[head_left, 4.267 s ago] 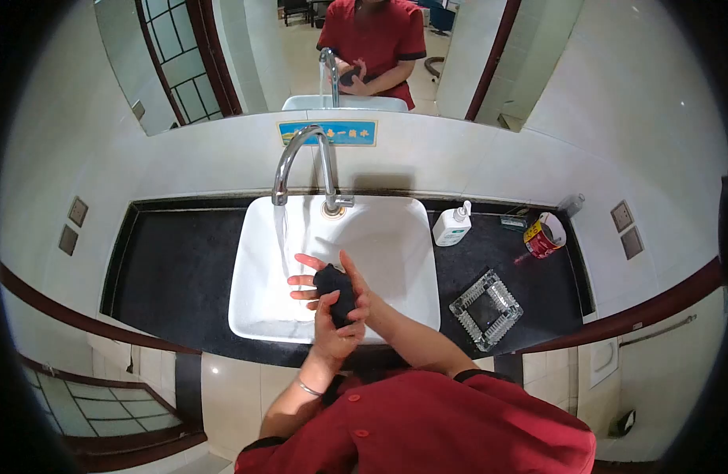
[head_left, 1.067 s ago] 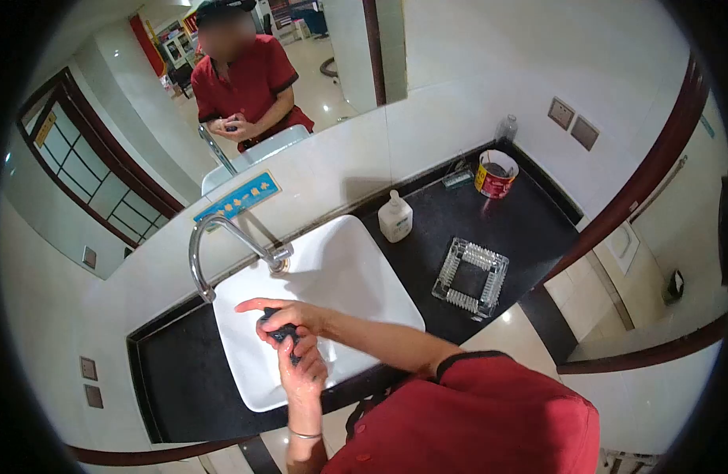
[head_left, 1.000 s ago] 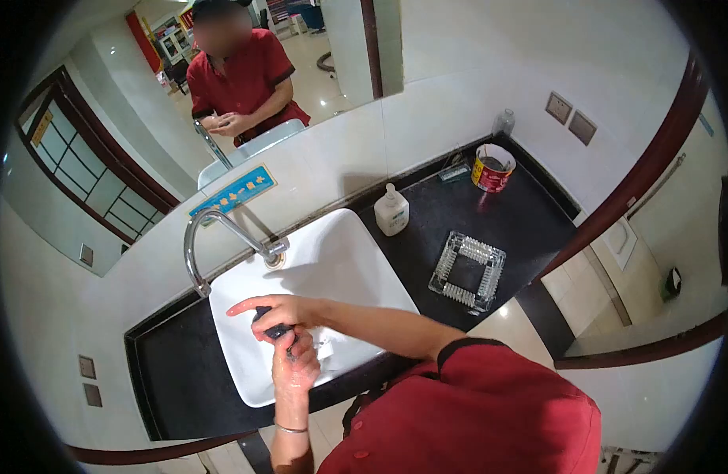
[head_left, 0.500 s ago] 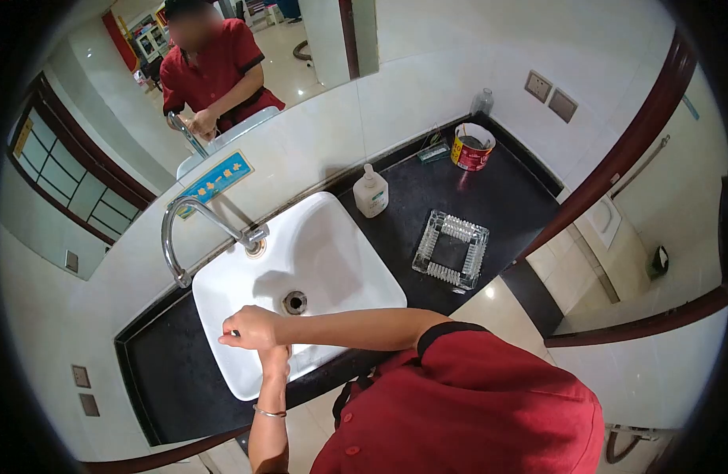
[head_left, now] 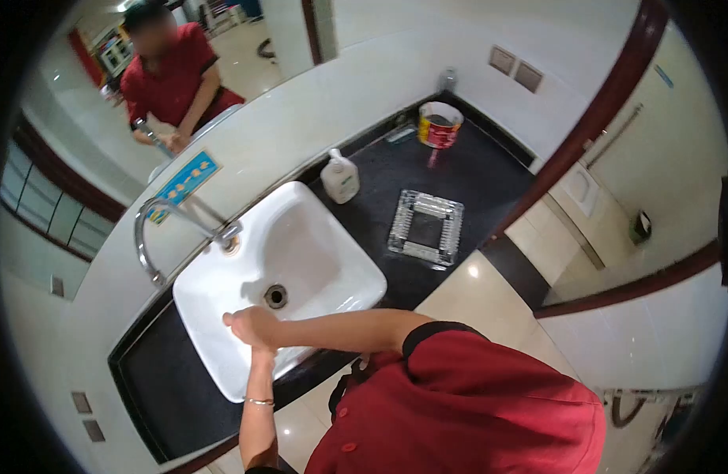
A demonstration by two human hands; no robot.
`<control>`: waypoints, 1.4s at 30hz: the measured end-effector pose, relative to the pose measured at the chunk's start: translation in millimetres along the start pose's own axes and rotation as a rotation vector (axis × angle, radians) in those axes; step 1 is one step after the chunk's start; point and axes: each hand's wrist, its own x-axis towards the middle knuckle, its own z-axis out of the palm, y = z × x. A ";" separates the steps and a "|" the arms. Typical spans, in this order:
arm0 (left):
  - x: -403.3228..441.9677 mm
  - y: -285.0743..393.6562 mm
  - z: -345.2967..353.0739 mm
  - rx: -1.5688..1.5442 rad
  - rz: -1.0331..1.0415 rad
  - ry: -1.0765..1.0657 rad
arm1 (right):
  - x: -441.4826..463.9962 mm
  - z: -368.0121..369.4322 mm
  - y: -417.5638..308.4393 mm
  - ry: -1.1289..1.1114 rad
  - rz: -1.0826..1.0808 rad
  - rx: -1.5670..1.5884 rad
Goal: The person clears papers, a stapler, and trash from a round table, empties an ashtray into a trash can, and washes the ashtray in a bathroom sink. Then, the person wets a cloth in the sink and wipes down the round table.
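Both hands are together over the front left of the white sink (head_left: 368,272). My right hand (head_left: 252,327) reaches across from the right, its fingers wrapped over my left hand. Of my left hand (head_left: 263,353) only the part by the wrist shows; its fingers are hidden underneath. A silver bangle (head_left: 259,402) circles the left wrist. The chrome faucet (head_left: 145,237) arches over the sink's left side, beyond the hands, and I see no water running from it. The drain (head_left: 276,296) lies just past my right hand.
On the black counter (head_left: 490,178), right of the sink, stand a white pump bottle (head_left: 340,177), a square glass ashtray (head_left: 426,227), a red and yellow tub (head_left: 440,126) and a clear bottle (head_left: 447,80). A mirror (head_left: 261,47) and a blue sign (head_left: 184,186) are behind.
My right hand has slid further over my left hand, covering more of it. The view has shifted, so the counter items appear further left and the sink slightly higher.
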 end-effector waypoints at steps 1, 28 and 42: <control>1.9 0.0 0.3 0.017 0.028 -0.004 | -3.3 2.2 -3.2 0.064 0.045 0.008; -23.7 166.6 182.0 0.119 0.488 -0.229 | -135.8 -239.3 133.2 0.050 -0.043 0.680; 4.8 127.9 264.1 0.609 0.702 -0.103 | -192.7 -303.9 180.6 0.245 0.439 1.072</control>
